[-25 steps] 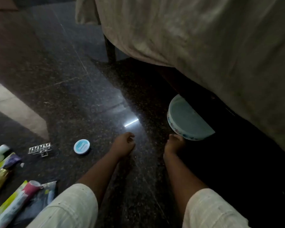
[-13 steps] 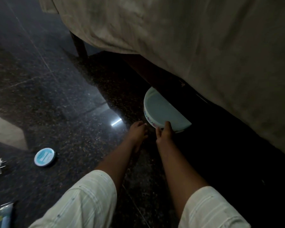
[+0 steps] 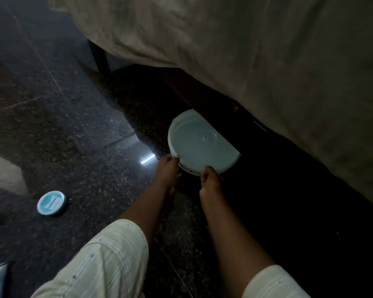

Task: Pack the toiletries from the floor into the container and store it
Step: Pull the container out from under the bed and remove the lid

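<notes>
From the head camera, a round pale container point(image 3: 199, 145) with its lid on sits on the dark speckled floor point(image 3: 78, 130), its far side at about 2 o'clock tucked under the edge of a bed draped in a beige cloth point(image 3: 256, 61). Both hands grip its near rim: the left hand point(image 3: 168, 171) is closed on the rim at roughly 8 o'clock, fingers curled against the edge, and the right hand point(image 3: 210, 179) is pinched on the rim at about 6 o'clock, thumb on top of the lid. Both forearms come out of pale striped sleeves point(image 3: 108, 261). Well apart from the container, toward 8 o'clock of it, a small round tin with a teal-and-white lid point(image 3: 51, 202) lies flat on the floor. A dark bed leg point(image 3: 101, 59) stands at about 11 o'clock of the container.
</notes>
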The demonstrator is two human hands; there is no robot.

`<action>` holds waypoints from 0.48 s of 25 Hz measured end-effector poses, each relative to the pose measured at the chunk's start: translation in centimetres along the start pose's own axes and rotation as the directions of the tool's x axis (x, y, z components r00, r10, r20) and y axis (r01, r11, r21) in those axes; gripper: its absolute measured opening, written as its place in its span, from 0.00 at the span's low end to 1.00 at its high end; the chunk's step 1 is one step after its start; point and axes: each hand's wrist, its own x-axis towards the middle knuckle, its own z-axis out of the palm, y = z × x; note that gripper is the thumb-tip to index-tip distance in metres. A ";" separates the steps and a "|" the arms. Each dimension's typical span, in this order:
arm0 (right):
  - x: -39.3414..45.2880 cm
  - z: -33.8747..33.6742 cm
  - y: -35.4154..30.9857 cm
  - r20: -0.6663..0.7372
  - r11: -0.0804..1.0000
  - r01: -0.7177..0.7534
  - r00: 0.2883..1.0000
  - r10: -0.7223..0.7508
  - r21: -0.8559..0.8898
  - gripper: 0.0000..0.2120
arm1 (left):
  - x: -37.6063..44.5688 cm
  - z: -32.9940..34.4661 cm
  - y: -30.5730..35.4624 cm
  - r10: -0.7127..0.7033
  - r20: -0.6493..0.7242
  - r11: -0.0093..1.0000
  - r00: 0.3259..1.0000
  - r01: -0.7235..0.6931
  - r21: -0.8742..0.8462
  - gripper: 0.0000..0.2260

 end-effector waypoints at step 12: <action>-1.8 -1.0 2.0 0.320 0.903 -0.029 0.930 0.182 -0.428 0.10 | -1.6 -13.5 2.3 0.143 -0.226 0.915 0.964 -0.216 -0.342 0.13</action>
